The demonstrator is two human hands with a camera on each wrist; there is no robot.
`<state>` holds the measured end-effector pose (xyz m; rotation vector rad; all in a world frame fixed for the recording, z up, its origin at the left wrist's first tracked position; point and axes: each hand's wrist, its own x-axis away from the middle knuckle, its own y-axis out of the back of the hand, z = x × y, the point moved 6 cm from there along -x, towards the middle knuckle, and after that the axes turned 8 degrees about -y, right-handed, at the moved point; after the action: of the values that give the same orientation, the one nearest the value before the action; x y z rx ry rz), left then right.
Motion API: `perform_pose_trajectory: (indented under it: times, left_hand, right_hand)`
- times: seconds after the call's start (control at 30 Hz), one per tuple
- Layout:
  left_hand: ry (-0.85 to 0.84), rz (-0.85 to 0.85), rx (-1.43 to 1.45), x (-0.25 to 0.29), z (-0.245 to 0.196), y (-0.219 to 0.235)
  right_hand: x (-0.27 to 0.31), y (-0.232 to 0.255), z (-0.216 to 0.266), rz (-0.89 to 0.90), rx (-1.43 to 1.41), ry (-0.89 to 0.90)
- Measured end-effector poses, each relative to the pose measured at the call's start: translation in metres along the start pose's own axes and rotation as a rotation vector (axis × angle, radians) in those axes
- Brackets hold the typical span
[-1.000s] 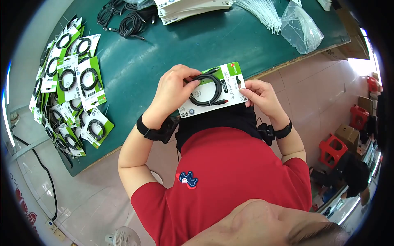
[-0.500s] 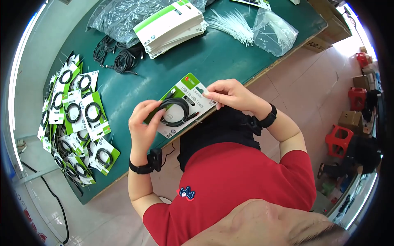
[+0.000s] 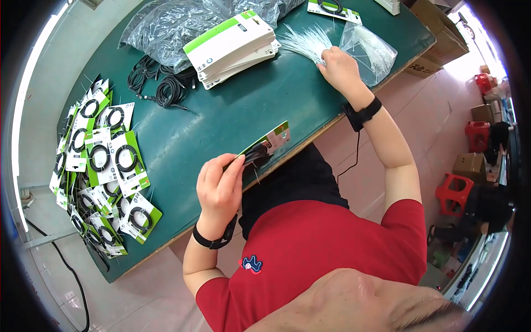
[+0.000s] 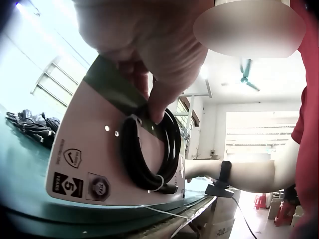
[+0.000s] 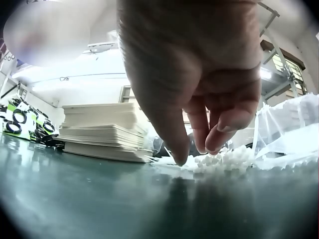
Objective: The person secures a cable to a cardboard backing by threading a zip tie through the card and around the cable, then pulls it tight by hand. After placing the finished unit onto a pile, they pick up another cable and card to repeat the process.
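Note:
The left hand point(image 3: 218, 188) pinches a white and green card point(image 3: 280, 136) with a coiled black cable point(image 3: 255, 156), tilted over the table's near edge. In the left wrist view the thumb of that hand point(image 4: 144, 45) lies on the cable coil point(image 4: 132, 154) against the card point(image 4: 84, 144), and a thin white tie point(image 4: 164, 212) sticks out below. The right hand point(image 3: 342, 72) is over the loose white ties point(image 3: 303, 41). The right wrist view has its fingers point(image 5: 199, 134) pointing down at the tie ends point(image 5: 227, 160), thumb and fingers apart; whether any tie is held cannot be told.
Carded cables point(image 3: 99, 157) lie heaped at the table's left. Loose black cables point(image 3: 168, 91), a plastic bag point(image 3: 160, 33) and a stack of cards point(image 3: 229, 44) are at the back. Beside the ties are a clear bag point(image 3: 369, 55) and another carded cable point(image 3: 334, 10).
The right hand has let go of the card and moved up and away to the ties. The left hand has kept the card, which has turned from face-up to steeply tilted.

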<state>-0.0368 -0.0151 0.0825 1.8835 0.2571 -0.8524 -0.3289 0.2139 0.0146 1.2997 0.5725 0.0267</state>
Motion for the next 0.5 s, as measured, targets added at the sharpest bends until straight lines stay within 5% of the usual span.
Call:
perform_pose_trajectory:
  times: [0.2, 0.47, 0.5]
  left_hand:
    - [-0.001, -0.003, -0.010, 0.002, 0.000, 0.000]
    - [-0.029, -0.023, 0.013, 0.009, -0.001, 0.000]
    - [-0.036, -0.021, 0.015, 0.008, -0.001, 0.000]
  right_hand:
    - [-0.014, -0.021, -0.016, 0.116, 0.149, -0.095]
    - [-0.012, 0.010, -0.029, 0.202, -0.195, -0.240]
    - [-0.009, 0.012, -0.028, 0.232, -0.415, -0.257]
